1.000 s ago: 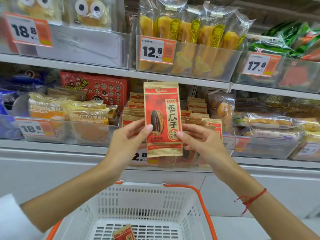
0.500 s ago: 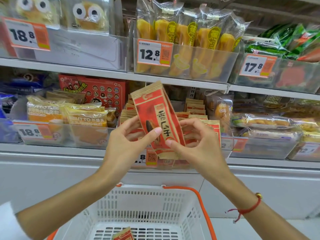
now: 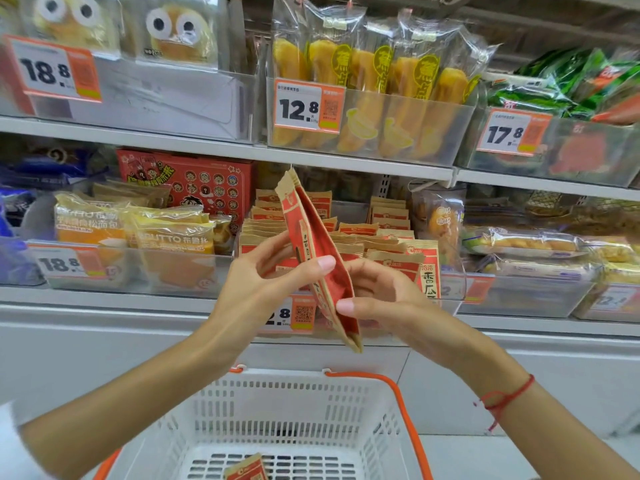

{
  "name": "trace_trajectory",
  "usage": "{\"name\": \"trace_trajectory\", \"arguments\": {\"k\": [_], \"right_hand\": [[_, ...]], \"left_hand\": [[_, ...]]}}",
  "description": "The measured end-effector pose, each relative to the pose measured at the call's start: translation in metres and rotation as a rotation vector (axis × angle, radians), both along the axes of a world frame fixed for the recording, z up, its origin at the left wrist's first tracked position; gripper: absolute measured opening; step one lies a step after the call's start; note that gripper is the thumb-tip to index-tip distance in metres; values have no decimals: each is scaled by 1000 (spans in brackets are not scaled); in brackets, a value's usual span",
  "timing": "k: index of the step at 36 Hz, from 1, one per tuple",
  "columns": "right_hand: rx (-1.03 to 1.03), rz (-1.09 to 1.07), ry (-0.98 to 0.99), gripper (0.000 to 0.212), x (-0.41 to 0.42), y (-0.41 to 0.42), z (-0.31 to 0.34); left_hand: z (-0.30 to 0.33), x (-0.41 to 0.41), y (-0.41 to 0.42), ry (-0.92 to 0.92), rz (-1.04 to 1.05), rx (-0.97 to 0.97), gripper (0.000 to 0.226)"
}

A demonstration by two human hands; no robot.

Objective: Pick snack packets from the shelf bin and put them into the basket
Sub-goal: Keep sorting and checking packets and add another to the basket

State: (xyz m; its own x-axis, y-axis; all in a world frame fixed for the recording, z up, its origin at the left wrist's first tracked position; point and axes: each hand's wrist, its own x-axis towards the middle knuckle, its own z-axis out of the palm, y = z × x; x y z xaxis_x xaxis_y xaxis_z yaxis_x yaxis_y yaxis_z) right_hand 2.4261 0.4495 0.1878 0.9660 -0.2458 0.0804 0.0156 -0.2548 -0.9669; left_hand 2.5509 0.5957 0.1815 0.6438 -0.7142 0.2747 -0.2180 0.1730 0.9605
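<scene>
Red packet, pinched edge-on between my left hand and right hand, hung above the basket's far rim, ready to drop in.

Two bare forearms enter from the lower edge. The left hand and right hand carry no gloves or rings; the visible fingernails are short and unpainted. The right wrist bears a thin red string bracelet, knotted, with loose ends hanging. A white sleeve covers the left upper arm.
</scene>
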Motion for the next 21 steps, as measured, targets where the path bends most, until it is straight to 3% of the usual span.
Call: {"name": "trace_trajectory", "arguments": {"k": [3, 7, 12, 16, 21], "right_hand": [[-102, -122, -68, 61, 1, 1, -1], [-445, -444, -176, 76, 4, 10, -3], [-777, -548, -232, 96, 9, 19, -11], [-794, -543, -203, 97, 10, 20, -12], [-627, -547, -216, 58, 10, 13, -7]], "left_hand": [[4, -4, 0, -12, -17, -37, 52], [5, -7, 0, -18, 102, -103, 38], [-1, -6, -2, -28, 155, -129, 32], [-5, -2, -3, 12, 130, -128, 32], [-8, 5, -3, 25, 57, -75, 22]]}}
